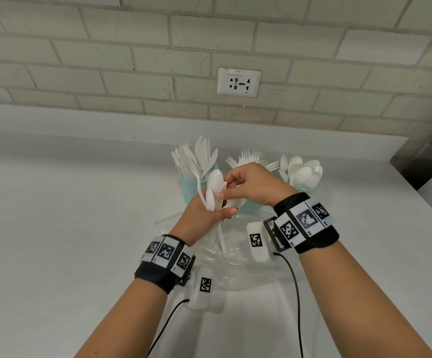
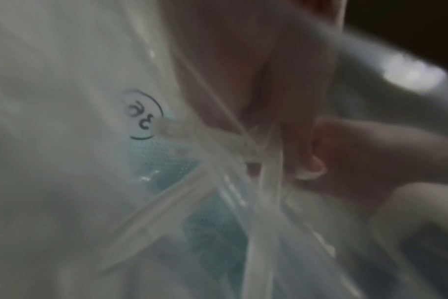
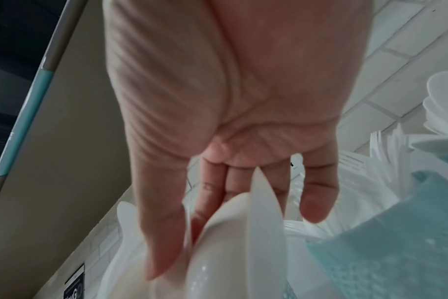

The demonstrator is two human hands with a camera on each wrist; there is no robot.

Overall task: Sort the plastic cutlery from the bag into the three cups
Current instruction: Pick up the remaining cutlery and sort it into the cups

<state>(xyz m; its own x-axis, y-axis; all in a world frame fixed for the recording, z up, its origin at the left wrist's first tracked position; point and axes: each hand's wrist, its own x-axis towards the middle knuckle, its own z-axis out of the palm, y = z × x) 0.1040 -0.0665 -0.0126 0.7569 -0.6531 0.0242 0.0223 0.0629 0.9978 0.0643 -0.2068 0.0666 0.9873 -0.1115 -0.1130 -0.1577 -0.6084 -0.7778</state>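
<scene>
My left hand [image 1: 211, 211] grips a bundle of white plastic cutlery [image 1: 211, 196] upright, above the clear plastic bag [image 1: 235, 264] on the white counter. My right hand [image 1: 226, 188] pinches the bowl of a spoon [image 1: 215, 178] at the top of that bundle. The right wrist view shows its thumb and fingers round the spoon [image 3: 230, 242]. Behind stand three teal cups: left [image 1: 187, 186] with knives, middle [image 1: 249, 205] with forks, right [image 1: 303, 189] with spoons. The left wrist view is blurred, showing crossed cutlery handles [image 2: 253, 202] and curled fingers [image 2: 317, 153].
A tiled wall with a socket plate [image 1: 238, 82] rises behind the cups. The counter's right edge [image 1: 421, 195] meets a dark metal surface [image 1: 426, 156]. Black cables [image 1: 296, 293] hang from both wrist cameras. White counter [image 1: 67, 215] stretches to the left.
</scene>
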